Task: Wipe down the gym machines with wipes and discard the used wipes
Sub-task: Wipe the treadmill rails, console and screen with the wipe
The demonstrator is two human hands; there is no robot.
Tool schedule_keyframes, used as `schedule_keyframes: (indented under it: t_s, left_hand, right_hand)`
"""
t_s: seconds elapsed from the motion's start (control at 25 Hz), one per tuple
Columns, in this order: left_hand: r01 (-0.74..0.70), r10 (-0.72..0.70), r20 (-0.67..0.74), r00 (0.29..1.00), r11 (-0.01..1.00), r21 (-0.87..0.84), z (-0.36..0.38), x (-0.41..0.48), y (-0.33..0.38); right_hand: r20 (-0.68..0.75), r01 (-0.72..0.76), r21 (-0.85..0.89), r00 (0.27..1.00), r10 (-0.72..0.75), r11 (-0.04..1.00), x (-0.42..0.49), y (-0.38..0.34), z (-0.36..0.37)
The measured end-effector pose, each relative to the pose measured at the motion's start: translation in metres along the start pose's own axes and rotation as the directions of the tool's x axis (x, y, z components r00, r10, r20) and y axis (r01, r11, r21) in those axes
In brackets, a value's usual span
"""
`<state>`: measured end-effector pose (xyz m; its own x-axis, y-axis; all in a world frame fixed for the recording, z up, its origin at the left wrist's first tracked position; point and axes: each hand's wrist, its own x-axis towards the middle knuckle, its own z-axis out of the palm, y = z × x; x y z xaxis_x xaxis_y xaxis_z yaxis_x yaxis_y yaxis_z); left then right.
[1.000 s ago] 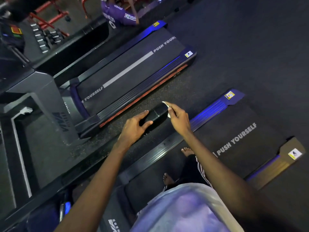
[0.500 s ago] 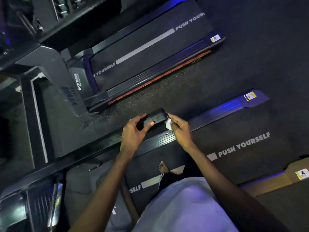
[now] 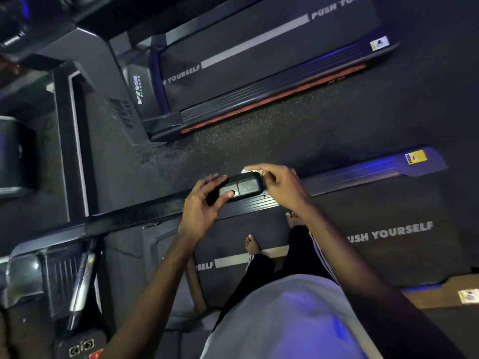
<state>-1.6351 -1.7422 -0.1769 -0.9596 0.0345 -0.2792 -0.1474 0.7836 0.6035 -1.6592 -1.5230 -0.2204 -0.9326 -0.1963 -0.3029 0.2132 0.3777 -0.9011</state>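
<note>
I stand barefoot on a treadmill belt (image 3: pixel 388 255) marked PUSH YOURSELF. The black end of its left handrail (image 3: pixel 241 189) juts out in front of me. My left hand (image 3: pixel 204 206) grips that end, thumb on top and fingers round the far side. My right hand (image 3: pixel 282 187) pinches a small white wipe (image 3: pixel 250 171) against the far tip of the handrail end. Most of the wipe is hidden behind my fingers.
A second treadmill (image 3: pixel 259 60) lies parallel beyond a strip of speckled floor (image 3: pixel 259 136). Its upright post (image 3: pixel 103 99) rises at left. My treadmill's console (image 3: pixel 64 281) sits at lower left, and the blue-lit side rail (image 3: pixel 375 169) runs off to the right.
The view has tilted down and nearer. My left hand keeps its grip while my right hand has moved the wipe from the rail tip's near side to its far side.
</note>
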Motion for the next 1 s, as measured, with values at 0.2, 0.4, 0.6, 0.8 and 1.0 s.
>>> schedule_keyframes:
  t_s: [0.2,0.4,0.6,0.8,1.0]
  left_hand:
    - [0.037,-0.038,-0.087,0.996,0.999,-0.014,-0.009,-0.006,-0.01]
    - [0.037,-0.045,-0.096,0.994,0.996,-0.084,-0.012,-0.004,-0.017]
    - [0.017,-0.023,-0.073,0.997,0.997,-0.081,-0.015,-0.001,-0.026]
    - [-0.015,0.015,-0.008,1.0,0.999,-0.043,-0.024,0.0,-0.037]
    - [0.017,-0.018,-0.031,0.999,1.0,-0.025,-0.038,-0.005,-0.058]
  right_hand:
    - [0.265,0.049,-0.159,0.964,-0.005,0.986,0.025,-0.02,-0.029]
    - [0.409,0.135,-0.147,0.91,-0.064,0.98,0.041,-0.029,-0.035]
    - [0.403,0.232,-0.377,0.913,-0.067,0.896,0.032,-0.052,-0.027]
    - [0.446,0.178,-0.439,0.894,0.042,0.88,0.045,-0.07,-0.014]
    - [0.448,0.096,-0.444,0.885,0.128,0.891,0.058,-0.071,-0.01]
